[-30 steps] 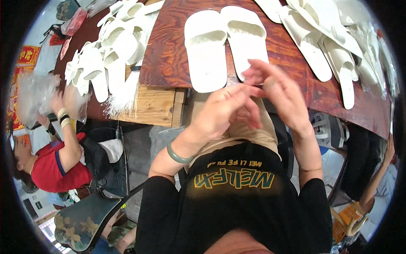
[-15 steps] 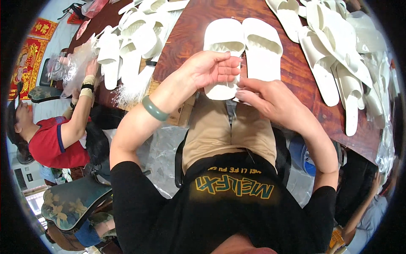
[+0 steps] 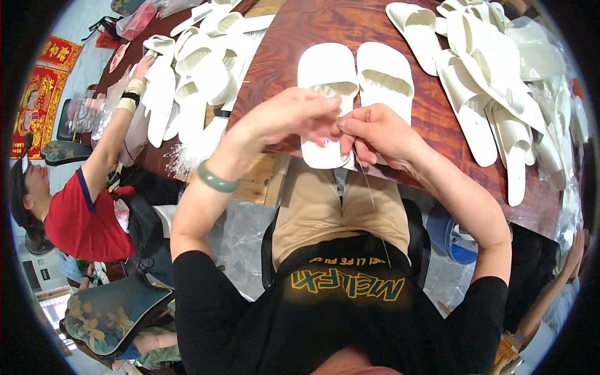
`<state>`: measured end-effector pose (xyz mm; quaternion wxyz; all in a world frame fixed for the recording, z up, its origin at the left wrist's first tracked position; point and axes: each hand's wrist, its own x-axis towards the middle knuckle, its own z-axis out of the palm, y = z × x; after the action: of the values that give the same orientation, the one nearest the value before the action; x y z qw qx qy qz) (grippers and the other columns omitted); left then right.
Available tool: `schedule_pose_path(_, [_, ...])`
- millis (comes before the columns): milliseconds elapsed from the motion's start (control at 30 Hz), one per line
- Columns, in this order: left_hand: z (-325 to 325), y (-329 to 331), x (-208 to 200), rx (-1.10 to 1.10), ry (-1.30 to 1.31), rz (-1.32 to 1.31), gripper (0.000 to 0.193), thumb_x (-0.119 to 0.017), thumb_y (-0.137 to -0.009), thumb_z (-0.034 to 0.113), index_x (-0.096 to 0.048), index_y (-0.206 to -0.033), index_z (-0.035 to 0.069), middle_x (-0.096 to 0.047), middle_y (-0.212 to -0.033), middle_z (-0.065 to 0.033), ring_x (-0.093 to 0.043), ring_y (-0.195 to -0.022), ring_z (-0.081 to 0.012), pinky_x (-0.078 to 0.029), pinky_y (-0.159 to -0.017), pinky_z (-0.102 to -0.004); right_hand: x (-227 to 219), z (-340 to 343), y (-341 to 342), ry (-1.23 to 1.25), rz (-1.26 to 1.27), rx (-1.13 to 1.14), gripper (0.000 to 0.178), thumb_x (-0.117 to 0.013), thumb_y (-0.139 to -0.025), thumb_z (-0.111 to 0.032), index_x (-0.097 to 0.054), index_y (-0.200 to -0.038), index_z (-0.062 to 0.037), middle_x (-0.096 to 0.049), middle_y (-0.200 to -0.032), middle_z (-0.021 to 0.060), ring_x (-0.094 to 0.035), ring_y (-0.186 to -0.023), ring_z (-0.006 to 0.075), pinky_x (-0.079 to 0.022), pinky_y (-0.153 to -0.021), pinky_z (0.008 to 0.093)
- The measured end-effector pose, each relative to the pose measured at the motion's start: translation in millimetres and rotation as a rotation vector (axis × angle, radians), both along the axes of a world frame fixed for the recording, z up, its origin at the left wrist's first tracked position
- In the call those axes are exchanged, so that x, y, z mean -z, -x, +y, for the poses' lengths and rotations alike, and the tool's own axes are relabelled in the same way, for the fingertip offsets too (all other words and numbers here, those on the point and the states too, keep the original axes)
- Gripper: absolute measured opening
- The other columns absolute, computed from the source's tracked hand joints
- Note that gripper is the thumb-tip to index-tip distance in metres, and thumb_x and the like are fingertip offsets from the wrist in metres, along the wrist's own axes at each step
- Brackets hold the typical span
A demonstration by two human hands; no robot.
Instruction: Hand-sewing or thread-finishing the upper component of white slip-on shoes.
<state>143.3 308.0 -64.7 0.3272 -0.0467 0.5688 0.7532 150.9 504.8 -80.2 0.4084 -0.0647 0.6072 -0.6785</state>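
A pair of white slide slippers lies side by side at the table's near edge, the left slipper (image 3: 326, 66) and the right slipper (image 3: 385, 64). My right hand (image 3: 382, 133) is closed in a pinch above the gap between their heels. A thin, pale thread (image 3: 373, 199) trails from its fingers down over my lap and shirt. My left hand (image 3: 299, 117), smeared by motion, hovers over the left slipper's footbed, its fingertips meeting those of the right. Whether it grips the thread too is unclear.
White slippers (image 3: 481, 78) are heaped on the wooden table (image 3: 275, 62) to the right; more slippers (image 3: 209, 65) lie left beside a bundle of white threads (image 3: 197, 147). A co-worker in a red shirt (image 3: 87, 219) reaches in at left. A blue bin (image 3: 459, 247) stands below.
My left hand has turned over from palm-up and come against the right fingertips. The thread now hangs visibly across my lap. The co-worker's hand has moved up to the left-hand slippers.
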Motion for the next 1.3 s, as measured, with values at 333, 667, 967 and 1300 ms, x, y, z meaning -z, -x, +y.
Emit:
schedule_pose_path(333, [-29,116,24,-0.098,1.027,0.763,0.049,-0.055,-0.086,0.044,-0.065,-0.081,-0.003,-0.066,-0.079,-0.0118,-0.062,-0.075,-0.0204,-0.047,-0.067,-0.0323,8,-12,12,-0.01,-0.036,0.036,0.024,-0.048,-0.093,-0.014,-0.055,-0.099,0.009,-0.06,-0.066,0.01,-0.042,-0.037,0.0074,-0.04,-0.036,0.0227])
schedule_pose_path(667, [-12,132,47,-0.09,1.051,0.842,0.04,-0.073,-0.07,0.035,-0.068,-0.082,-0.003,-0.067,-0.079,-0.0135,-0.064,-0.075,-0.0205,-0.049,-0.069,-0.033,10,-11,17,0.052,-0.036,0.068,0.022,-0.051,-0.091,-0.012,-0.058,-0.096,0.0078,-0.061,-0.067,0.0101,-0.044,-0.039,0.0077,-0.039,-0.038,0.0223])
schedule_pose_path(967, [-13,128,61,-0.302,0.766,0.917,0.021,-0.065,-0.081,0.018,-0.069,-0.089,-0.001,-0.067,-0.076,-0.0037,-0.059,-0.07,-0.0079,-0.047,-0.063,-0.0235,-25,43,-31,-0.268,1.129,-0.068,0.015,-0.059,-0.084,-0.012,-0.064,-0.092,0.0005,-0.062,-0.075,0.0089,-0.057,-0.061,0.0167,-0.046,-0.054,0.0277])
schedule_pose_path(1300, [20,131,17,-0.013,0.459,0.995,0.02,-0.053,-0.092,0.021,-0.056,-0.1,0.002,-0.064,-0.1,-0.0067,-0.057,-0.091,-0.01,-0.045,-0.08,-0.0245,-24,44,-69,-0.927,2.059,-0.008,0.04,-0.061,-0.065,-0.008,-0.059,-0.103,0.0034,-0.052,-0.092,0.0077,-0.048,-0.065,0.0135,-0.039,-0.051,0.0235])
